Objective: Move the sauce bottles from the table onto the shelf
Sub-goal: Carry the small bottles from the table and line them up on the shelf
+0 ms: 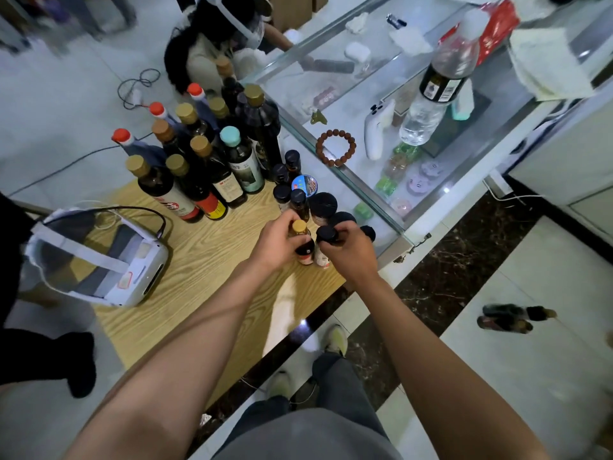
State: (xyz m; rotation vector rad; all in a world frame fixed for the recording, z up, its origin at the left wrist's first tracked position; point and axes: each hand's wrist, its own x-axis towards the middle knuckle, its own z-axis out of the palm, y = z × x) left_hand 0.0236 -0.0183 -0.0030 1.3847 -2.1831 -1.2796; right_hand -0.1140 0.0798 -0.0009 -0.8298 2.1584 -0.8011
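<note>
left hand (277,242) grip curled round a small gold-capped bottle (302,242) | right hand (348,252) grip curled round a small black-capped bottle (326,242) | both bottles upright, touching, at the wooden table's (199,260) right edge | tall sauce bottles (199,161) clustered at far end | glass case (381,144) just beside

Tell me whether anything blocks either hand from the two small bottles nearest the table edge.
Nothing visible does. The left hand already grips the gold-capped bottle, and the right hand grips the black-capped bottle beside it.
</note>
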